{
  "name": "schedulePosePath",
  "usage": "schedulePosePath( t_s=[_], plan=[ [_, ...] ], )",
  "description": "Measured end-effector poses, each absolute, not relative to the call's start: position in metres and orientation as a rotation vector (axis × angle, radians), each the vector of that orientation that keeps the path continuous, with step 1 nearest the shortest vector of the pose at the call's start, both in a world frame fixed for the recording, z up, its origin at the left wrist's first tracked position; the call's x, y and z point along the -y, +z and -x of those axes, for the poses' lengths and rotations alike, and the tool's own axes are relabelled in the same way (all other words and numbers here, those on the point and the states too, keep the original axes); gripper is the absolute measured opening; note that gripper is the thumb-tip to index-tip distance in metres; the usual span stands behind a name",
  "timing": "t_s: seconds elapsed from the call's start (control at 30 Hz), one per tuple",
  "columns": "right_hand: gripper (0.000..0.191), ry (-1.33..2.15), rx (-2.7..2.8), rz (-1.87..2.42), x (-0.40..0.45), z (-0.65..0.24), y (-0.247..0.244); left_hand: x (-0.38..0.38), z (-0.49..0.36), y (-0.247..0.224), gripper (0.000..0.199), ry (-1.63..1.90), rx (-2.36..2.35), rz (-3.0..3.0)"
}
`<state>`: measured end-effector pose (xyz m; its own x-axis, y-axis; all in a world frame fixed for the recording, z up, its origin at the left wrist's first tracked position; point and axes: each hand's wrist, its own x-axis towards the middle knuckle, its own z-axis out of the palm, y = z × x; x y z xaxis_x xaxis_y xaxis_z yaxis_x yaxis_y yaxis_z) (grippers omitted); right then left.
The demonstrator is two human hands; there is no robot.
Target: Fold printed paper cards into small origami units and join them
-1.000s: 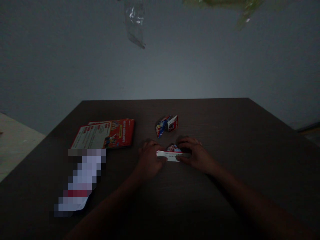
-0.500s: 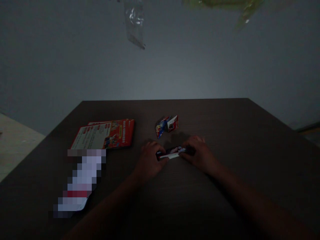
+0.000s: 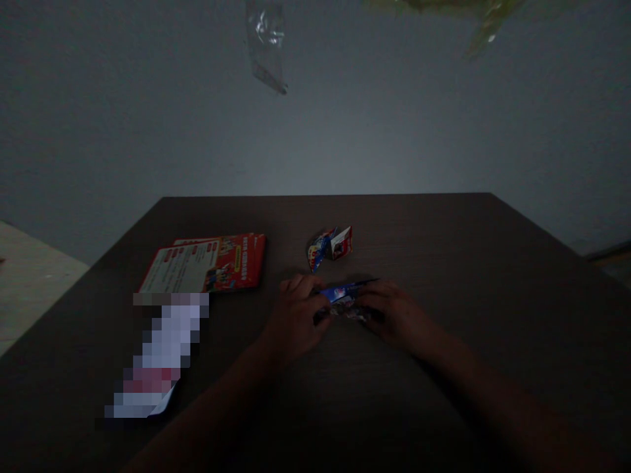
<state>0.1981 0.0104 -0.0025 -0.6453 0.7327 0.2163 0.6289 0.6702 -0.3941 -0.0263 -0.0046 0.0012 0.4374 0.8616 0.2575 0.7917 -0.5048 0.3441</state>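
A small printed card [image 3: 345,291], blue on its far part and dark with a picture on its near part, is bent along its length between my hands just above the table. My left hand [image 3: 300,312] grips its left end, thumb on the near side and fingers on the far side. At the right end my right hand [image 3: 394,312] pinches it in the same way. Both hands cover the card's ends. Beyond them stand two folded printed cards, a blue and yellow one [image 3: 319,248] on the left and a red and white one [image 3: 341,244] touching or close beside it.
A red and white stack of flat printed packs [image 3: 197,266] lies on the dark wooden table [image 3: 419,230], left of my hands. Nearer me is a pale, pixelated long object [image 3: 158,361]. The wall behind has a clear plastic piece [image 3: 267,46] and yellowish tape [image 3: 444,5].
The card in my hands has turned or folded over: its white edge faced me before, and now a blue face shows on the far side. Both hands stay nearly in place.
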Motion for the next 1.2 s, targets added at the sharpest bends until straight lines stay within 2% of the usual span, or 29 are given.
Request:
schedulePosePath(
  t_s=[0.13, 0.27, 0.6, 0.8, 1.2],
  plan=[
    [0.046, 0.467, 2.504, 1.146, -0.004, -0.197, 0.001, 0.004, 0.029, 0.001, 0.012, 0.581, -1.356, -2.578],
    [0.05, 0.479, 2.509, 1.123, -0.001, -0.198, 0.004, 0.003, 0.031, 0.0, 0.013, 0.548, -1.304, -2.597],
    [0.028, 0.49, 2.615, 0.987, 0.002, -0.194, 0.01, 0.002, 0.035, 0.003, 0.014, 0.492, -1.223, -2.585],
    [0.034, 0.46, 2.638, 0.982, 0.002, -0.196, 0.01, 0.0, 0.041, 0.001, 0.017, 0.523, -1.228, -2.546],
    [0.023, 0.706, 2.516, 0.89, 0.001, -0.186, 0.001, -0.008, 0.048, -0.005, 0.015, 0.48, -1.172, -2.428]
  ],
)
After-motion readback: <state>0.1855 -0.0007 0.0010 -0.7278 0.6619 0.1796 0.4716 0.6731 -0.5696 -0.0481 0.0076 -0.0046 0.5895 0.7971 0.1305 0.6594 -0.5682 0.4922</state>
